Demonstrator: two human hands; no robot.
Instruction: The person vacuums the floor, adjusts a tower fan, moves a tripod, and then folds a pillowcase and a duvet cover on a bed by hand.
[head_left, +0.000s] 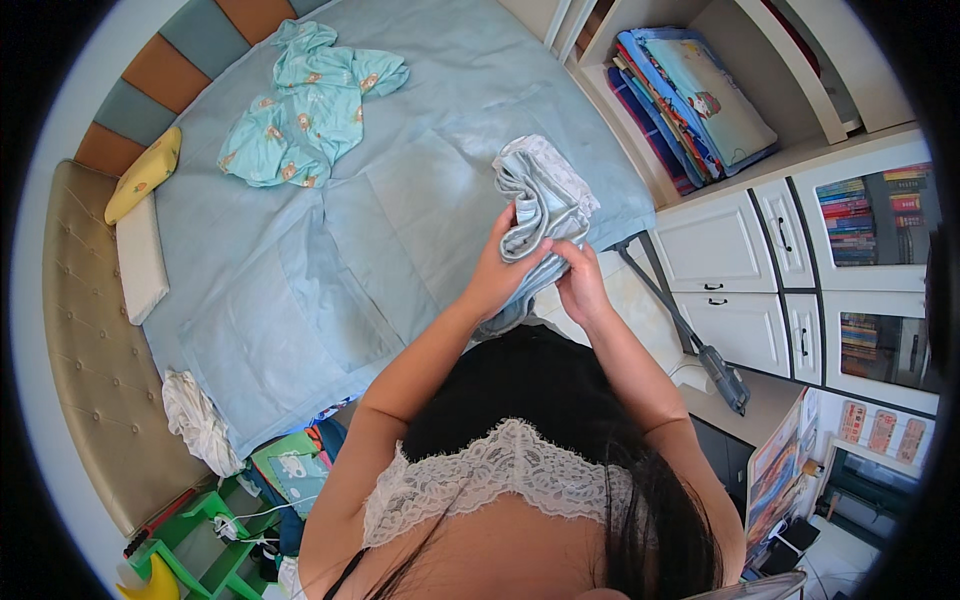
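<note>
Both of my hands grip a bundled, pale blue-grey cloth (529, 199) with a satin-like sheen, held in front of my body at the bed's near edge. My left hand (501, 274) wraps its left side, thumb across the folds. On the right, my right hand (579, 274) pinches the lower part, and some of the cloth hangs below toward my lap. Against the far side of the bundle is a white patterned cloth (559, 169); whether it is joined to the bundle I cannot tell. A turquoise printed garment (307, 112) lies crumpled farther up the bed.
A blue sheet covers the bed (420, 225). Beside its tufted headboard (97, 360) lie a yellow pillow (146, 176) and a white pillow (141, 259). Folded bedding (690, 105) fills a shelf at right. A stick vacuum cleaner (720, 375) leans near white cabinets (720, 247). Green shelving (202, 540) stands lower left.
</note>
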